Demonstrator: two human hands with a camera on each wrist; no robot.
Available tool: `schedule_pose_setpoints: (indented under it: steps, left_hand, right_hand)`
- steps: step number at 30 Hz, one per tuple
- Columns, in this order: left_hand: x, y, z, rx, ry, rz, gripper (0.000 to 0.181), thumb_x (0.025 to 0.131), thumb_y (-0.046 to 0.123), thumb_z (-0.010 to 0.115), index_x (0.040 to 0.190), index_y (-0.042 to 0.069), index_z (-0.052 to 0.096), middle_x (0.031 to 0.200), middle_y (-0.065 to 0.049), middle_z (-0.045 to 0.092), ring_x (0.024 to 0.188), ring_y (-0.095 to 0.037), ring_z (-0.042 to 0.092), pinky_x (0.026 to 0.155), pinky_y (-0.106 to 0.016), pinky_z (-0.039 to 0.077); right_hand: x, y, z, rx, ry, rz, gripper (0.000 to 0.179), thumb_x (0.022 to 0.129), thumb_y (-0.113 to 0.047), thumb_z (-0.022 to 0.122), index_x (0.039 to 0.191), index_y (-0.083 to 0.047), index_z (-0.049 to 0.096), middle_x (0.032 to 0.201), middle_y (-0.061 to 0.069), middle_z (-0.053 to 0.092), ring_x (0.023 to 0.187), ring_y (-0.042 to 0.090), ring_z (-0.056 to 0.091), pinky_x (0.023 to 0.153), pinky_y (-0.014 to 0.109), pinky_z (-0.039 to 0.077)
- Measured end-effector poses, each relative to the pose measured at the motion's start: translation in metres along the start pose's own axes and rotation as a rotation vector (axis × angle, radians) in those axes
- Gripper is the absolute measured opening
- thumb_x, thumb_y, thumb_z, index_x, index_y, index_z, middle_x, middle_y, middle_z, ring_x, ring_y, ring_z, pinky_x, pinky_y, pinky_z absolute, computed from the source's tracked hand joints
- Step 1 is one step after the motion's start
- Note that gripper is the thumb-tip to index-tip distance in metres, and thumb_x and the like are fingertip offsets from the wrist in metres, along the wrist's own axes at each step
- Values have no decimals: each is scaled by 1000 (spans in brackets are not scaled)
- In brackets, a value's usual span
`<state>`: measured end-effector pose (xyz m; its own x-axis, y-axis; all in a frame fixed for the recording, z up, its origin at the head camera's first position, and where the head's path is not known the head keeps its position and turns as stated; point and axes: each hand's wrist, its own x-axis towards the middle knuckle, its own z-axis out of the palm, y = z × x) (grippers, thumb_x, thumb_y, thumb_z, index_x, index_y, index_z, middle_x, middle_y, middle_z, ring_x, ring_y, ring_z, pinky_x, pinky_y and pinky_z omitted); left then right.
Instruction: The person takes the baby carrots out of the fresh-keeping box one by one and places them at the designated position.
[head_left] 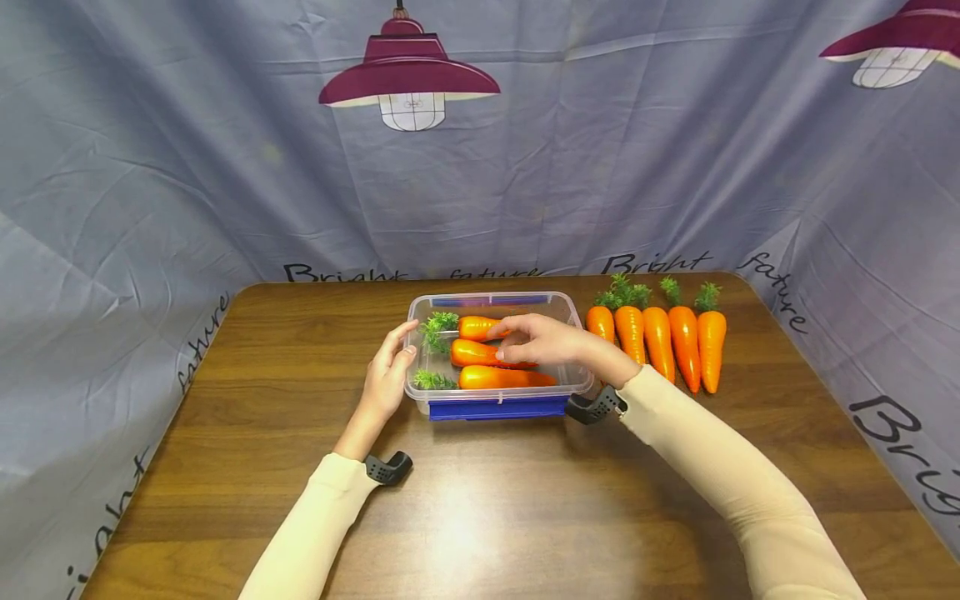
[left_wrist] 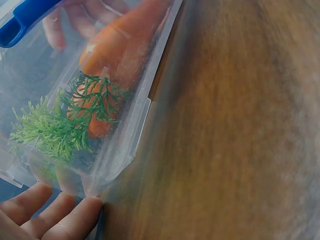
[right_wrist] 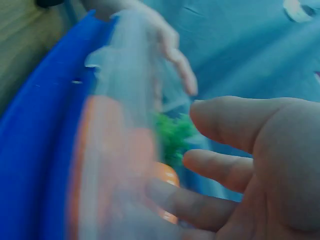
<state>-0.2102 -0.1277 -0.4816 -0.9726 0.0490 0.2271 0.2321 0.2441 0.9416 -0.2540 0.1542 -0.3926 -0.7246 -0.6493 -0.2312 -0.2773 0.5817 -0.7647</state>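
A clear plastic box (head_left: pixel 501 396) with blue side clips stands on the table, lid off. Three orange toy carrots lie inside: a back carrot (head_left: pixel 474 326), a middle carrot (head_left: pixel 467 352) and a front carrot (head_left: pixel 498 378), green tops to the left. My left hand (head_left: pixel 385 373) rests its fingertips against the box's left end from outside, as the left wrist view also shows. Over the box reaches my right hand (head_left: pixel 542 340), its fingertips overlapping the back and middle carrots. In the right wrist view its thumb and fingers (right_wrist: pixel 220 167) are spread apart, with nothing between them.
Right of the box several more carrots (head_left: pixel 657 342) lie side by side, leafy tops toward the back. The wooden table (head_left: pixel 285 367) ends at a printed grey curtain (head_left: pixel 517 192) behind and at both sides. A dark wrist camera (head_left: pixel 388 469) sits on each wrist.
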Motion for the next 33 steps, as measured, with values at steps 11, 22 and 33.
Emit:
schedule_pose_setpoints:
  steps: [11,22,33]
  left_hand:
    - [1,-2,4,-20,4,24,43,103,7,44,145,4,51,156,-18,48,148,-39,40,123,-54,30]
    - [1,-1,3,-29,0,14,43,103,7,45,146,5,51,156,-17,48,148,-38,40,122,-56,31]
    - [0,-2,1,-16,9,-13,43,104,10,45,146,8,51,155,-15,50,138,-38,51,113,-54,41]
  right_hand:
    - [17,12,29,-100,-174,-16,43,96,-16,64,134,1,60,110,12,72,90,9,61,87,23,51]
    - [21,11,28,-79,-279,-6,45,95,-15,61,136,2,59,118,14,69,88,7,56,83,20,47]
    - [18,14,26,9,-270,-15,47,97,-14,62,142,-1,55,119,12,65,85,11,54,82,23,46]
